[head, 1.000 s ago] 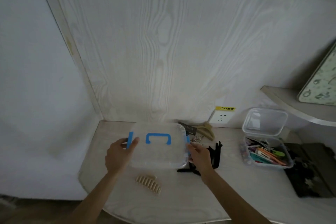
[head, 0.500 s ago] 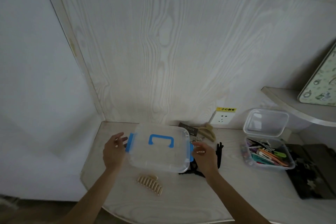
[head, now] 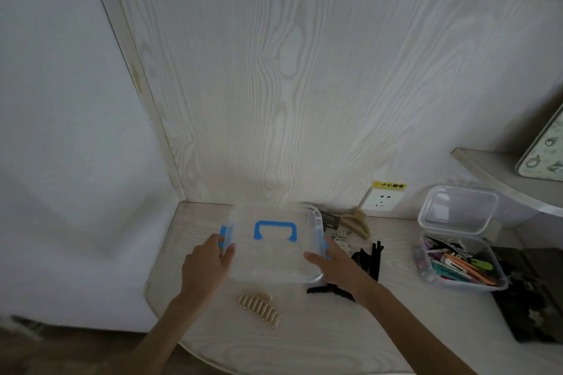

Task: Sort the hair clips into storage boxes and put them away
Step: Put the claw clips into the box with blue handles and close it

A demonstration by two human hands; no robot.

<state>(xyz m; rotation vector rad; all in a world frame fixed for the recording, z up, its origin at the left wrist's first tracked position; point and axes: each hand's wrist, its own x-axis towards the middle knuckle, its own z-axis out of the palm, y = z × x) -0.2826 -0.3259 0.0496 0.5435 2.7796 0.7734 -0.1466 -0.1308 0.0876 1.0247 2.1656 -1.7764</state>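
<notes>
Both hands back on clear blue-handled storage box (head: 275, 245) on table (head: 350, 335) | left hand (head: 204, 266), right hand (head: 335, 265) fingers curled on side latches | risk: sudden pop knocks beige claw clip (head: 259, 308) off edge

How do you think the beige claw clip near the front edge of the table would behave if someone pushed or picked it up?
The beige claw clip looks like rigid plastic, so it should probably keep its shape when lifted. It seems small and open-toothed, so likely light. Lying on its side on the smooth table, it may slide or rock rather than roll.
</notes>
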